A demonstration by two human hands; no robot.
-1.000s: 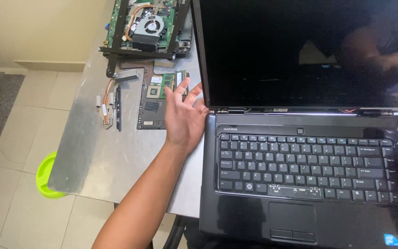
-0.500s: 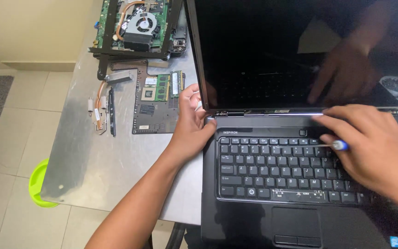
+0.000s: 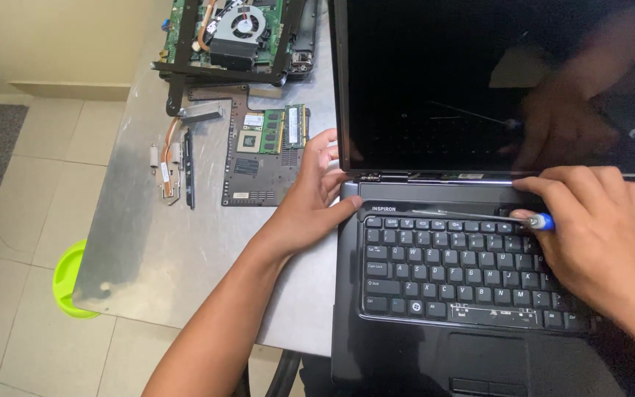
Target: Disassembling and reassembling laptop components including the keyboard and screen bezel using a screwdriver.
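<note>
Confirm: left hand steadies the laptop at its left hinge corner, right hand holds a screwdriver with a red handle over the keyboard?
Not quite. In the head view the screwdriver in the right hand has a blue handle, not red. The left hand does rest at the laptop's left hinge corner.

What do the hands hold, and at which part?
Right hand holds a screwdriver by its blue handle end. Left hand holds nothing; it rests on the laptop corner.

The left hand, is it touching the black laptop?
Touching. The head view shows the left hand resting its thumb and fingers on the laptop at the hinge corner.
</note>
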